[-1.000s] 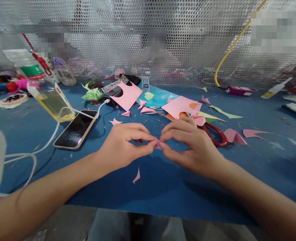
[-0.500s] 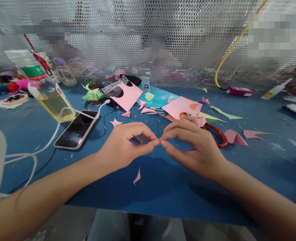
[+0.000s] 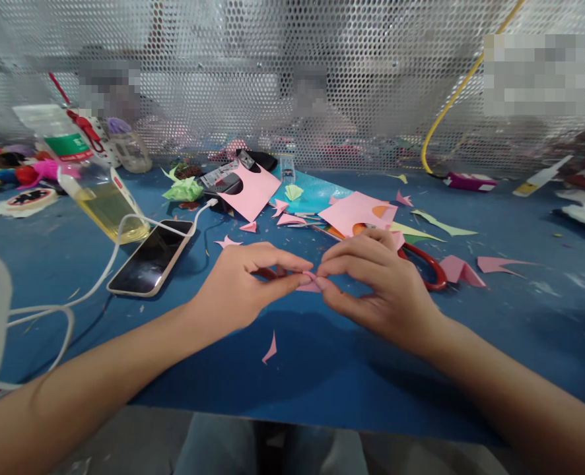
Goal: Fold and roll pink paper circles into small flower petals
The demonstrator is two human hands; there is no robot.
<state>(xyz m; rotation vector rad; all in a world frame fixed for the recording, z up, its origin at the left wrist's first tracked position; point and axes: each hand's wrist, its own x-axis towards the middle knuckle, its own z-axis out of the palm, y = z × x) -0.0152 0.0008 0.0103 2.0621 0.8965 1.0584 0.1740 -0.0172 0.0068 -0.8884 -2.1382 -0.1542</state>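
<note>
Between my fingertips is a small folded piece of pink paper (image 3: 310,286), mostly covered by them. My left hand (image 3: 253,284) pinches it from the left with thumb and fingers. From the right, my right hand (image 3: 379,280) grips the same piece, its thumb and index finger almost meeting the left ones. A thin pink paper scrap (image 3: 271,348) lies on the blue table (image 3: 322,382) just below. Behind my right hand, red-handled scissors (image 3: 438,274) are partly hidden. Cut pink sheets (image 3: 253,191) lie farther back.
At left a phone (image 3: 151,258) has a white cable (image 3: 89,293) plugged in, beside a bottle of yellow liquid (image 3: 107,204). Green and pink scraps lie to the right. A perforated metal screen (image 3: 223,99) closes off the back, with people behind it.
The pink paper now shows below and between my fingertips, where before it was almost wholly hidden. My hands have hardly moved. The view has shifted slightly.
</note>
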